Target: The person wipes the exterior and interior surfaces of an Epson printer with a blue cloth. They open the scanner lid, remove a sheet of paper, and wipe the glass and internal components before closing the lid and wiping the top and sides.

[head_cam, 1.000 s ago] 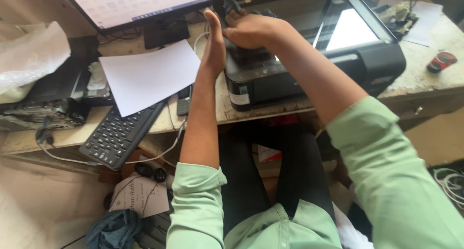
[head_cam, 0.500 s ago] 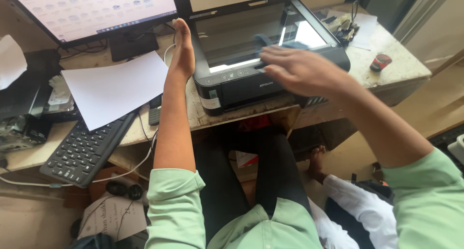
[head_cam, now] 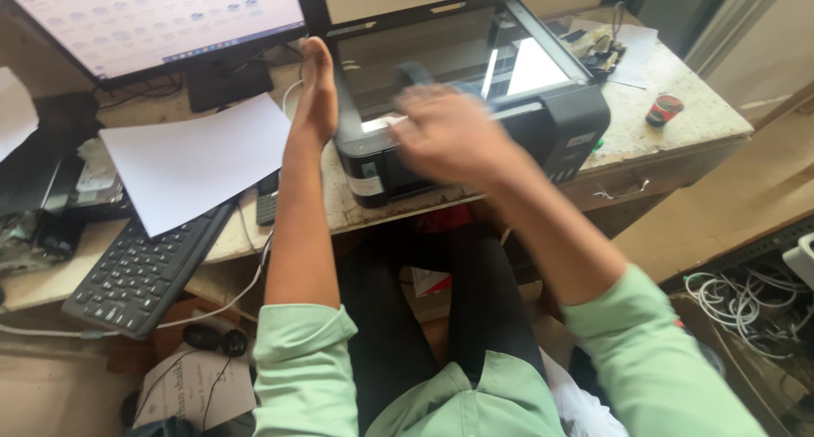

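A black flatbed printer (head_cam: 560, 119) stands on the desk with its lid raised and the scanner glass (head_cam: 441, 55) bare. My left hand (head_cam: 315, 94) lies flat, fingers straight, against the printer's left side. My right hand (head_cam: 445, 132) hovers blurred over the printer's front edge with fingers spread and nothing in it. A blank white sheet of paper (head_cam: 195, 161) rests on the desk left of my left arm.
A monitor (head_cam: 161, 17) stands at the back left, and a black keyboard (head_cam: 140, 272) hangs over the desk's (head_cam: 678, 140) front edge. A small red object (head_cam: 664, 108) sits at the desk's right end. Loose cables (head_cam: 738, 293) lie on the floor, right.
My right hand has drawn back from the scanner glass toward the printer's front edge. My left hand stays against the printer's left side. The view has shifted.
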The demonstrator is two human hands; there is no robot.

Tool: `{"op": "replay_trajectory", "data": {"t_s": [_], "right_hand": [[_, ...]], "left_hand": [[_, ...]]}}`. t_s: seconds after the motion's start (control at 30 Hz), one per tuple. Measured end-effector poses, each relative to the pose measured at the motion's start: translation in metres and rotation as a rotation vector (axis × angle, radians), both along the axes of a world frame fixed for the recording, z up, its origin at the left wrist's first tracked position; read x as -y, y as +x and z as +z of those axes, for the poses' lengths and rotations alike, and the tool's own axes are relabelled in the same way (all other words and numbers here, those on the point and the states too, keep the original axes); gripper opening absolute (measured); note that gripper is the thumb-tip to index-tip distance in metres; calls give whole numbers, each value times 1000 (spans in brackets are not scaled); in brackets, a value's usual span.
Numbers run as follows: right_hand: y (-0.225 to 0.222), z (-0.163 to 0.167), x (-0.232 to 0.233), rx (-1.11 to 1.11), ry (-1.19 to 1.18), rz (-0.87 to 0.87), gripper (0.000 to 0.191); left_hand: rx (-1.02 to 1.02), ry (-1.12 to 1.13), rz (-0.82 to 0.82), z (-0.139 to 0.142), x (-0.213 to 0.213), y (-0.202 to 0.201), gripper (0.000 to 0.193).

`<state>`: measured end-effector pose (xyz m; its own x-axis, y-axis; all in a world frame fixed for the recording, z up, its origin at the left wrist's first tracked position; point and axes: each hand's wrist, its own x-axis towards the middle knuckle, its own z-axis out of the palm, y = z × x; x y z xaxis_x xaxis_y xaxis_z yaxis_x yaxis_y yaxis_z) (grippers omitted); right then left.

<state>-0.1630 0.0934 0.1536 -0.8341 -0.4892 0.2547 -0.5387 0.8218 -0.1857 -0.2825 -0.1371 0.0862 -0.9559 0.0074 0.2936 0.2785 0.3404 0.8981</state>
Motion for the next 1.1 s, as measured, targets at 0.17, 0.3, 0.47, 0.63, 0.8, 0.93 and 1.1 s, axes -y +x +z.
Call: {"op": "replay_trajectory", "data": {"t_s": [0.17,0.3,0.47,0.63,0.8,0.93,1.1], "right_hand": [[-11,-5,10,31,-50,146,71],[-59,12,-60,150,-132,-121,68],[-97,30,-78,237,11,-524,87],[-66,5,20,185,75,-50,81],[-10,-15,-32,-60,3,204,72],[-13,-11,-120,-58,66,-78,68],[-77,-15,-176,-101,140,-98,70]], "left_hand": [[58,-90,48,6,-3,7,120],[54,-81,32,10,-5,14,121],[53,-64,22,15,-6,18,123],[111,-139,56,18,-6,19,124],[53,-134,31,19,-8,19,124],[63,-163,51,17,-9,20,122],[55,-167,75,16,-10,16,116]]}}
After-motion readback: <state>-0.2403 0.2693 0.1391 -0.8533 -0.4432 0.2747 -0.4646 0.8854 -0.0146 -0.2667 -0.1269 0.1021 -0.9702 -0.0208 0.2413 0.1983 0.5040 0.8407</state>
